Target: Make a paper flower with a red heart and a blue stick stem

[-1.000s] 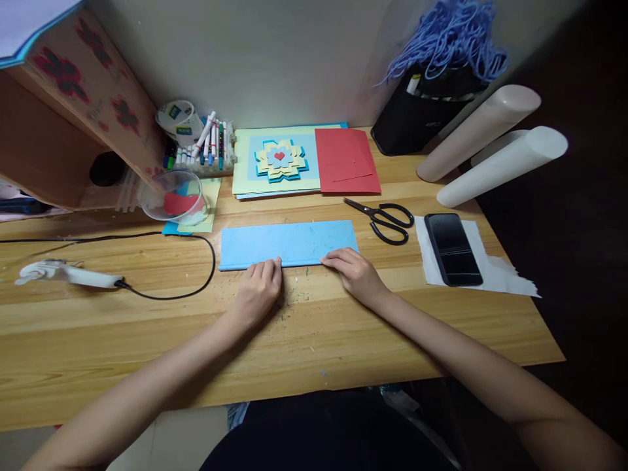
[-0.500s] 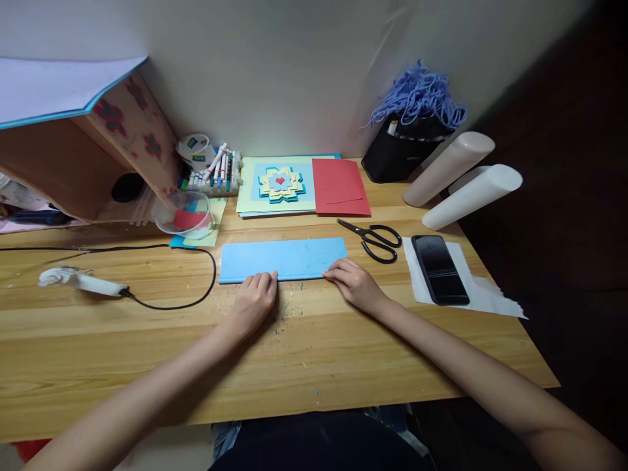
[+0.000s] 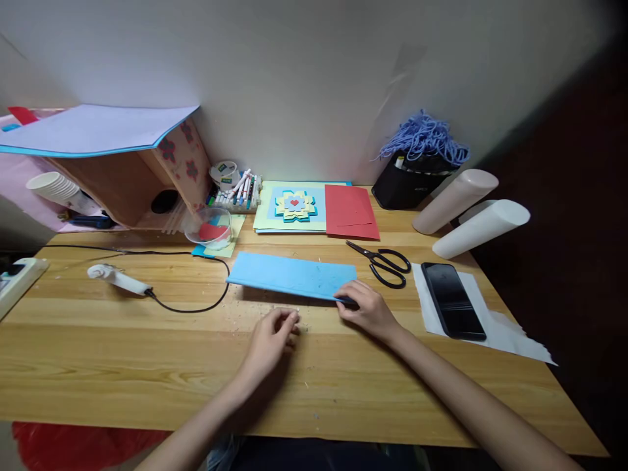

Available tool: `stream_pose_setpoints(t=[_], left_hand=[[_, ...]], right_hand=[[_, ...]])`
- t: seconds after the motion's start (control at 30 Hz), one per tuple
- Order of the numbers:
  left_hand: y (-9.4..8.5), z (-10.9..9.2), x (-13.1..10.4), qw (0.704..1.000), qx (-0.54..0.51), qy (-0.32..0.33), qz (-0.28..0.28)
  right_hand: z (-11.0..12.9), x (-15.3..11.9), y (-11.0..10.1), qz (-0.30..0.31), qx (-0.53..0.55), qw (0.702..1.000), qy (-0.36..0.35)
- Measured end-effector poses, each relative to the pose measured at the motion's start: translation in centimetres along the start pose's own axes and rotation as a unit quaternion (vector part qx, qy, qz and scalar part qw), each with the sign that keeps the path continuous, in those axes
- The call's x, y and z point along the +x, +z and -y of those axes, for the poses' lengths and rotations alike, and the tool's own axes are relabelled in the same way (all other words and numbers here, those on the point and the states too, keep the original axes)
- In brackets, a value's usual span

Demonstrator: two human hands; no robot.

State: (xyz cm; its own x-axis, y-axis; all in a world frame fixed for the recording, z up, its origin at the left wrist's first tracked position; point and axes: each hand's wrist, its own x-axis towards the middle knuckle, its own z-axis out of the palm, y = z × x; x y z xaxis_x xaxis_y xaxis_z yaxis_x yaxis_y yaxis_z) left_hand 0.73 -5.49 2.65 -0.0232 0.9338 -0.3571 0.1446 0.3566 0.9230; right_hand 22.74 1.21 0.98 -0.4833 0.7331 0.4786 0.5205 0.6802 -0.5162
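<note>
A long strip of folded blue paper (image 3: 294, 275) is raised off the wooden table, tilted, with a shadow beneath its near edge. My right hand (image 3: 366, 309) pinches its near right corner between thumb and fingers. Apart from the paper, my left hand (image 3: 275, 333) hovers in front of it over small scraps on the wood. Its fingers are loosely curled and I see nothing held in them. Black-handled scissors (image 3: 383, 263) lie just beyond my right hand.
A white glue gun (image 3: 120, 280) with a black cord lies left. Behind are a clear plastic bowl (image 3: 210, 229), markers (image 3: 243, 193), a layered paper flower (image 3: 296, 205) and red paper (image 3: 350, 212). Rightward are a phone (image 3: 454, 301), white rolls (image 3: 483, 229) and a black holder (image 3: 409, 183).
My left hand has let go of the blue paper and drawn back toward me. My right hand has lifted the paper slightly off the table. The view has shifted.
</note>
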Motion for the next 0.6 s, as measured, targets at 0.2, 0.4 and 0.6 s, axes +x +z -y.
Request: stream_pose_setpoints(t=[0.2, 0.4, 0.6], left_hand=[[3.3, -2.8, 1.2, 0.964, -0.258, -0.055, -0.025], [1.6, -5.4, 1.6, 0.958, -0.283, -0.006, -0.047], [-0.2, -7.4, 2.4, 0.951, -0.306, 0.036, -0.007]], right_hand=[[2.9, -1.0, -1.1, -0.032, -0.011, 0.999, -0.021], [3.4, 0.0, -2.2, -0.192, -0.058, 0.979, 0.040], [2.0, 1.7, -2.3, -0.130, 0.322, 0.903, 0.253]])
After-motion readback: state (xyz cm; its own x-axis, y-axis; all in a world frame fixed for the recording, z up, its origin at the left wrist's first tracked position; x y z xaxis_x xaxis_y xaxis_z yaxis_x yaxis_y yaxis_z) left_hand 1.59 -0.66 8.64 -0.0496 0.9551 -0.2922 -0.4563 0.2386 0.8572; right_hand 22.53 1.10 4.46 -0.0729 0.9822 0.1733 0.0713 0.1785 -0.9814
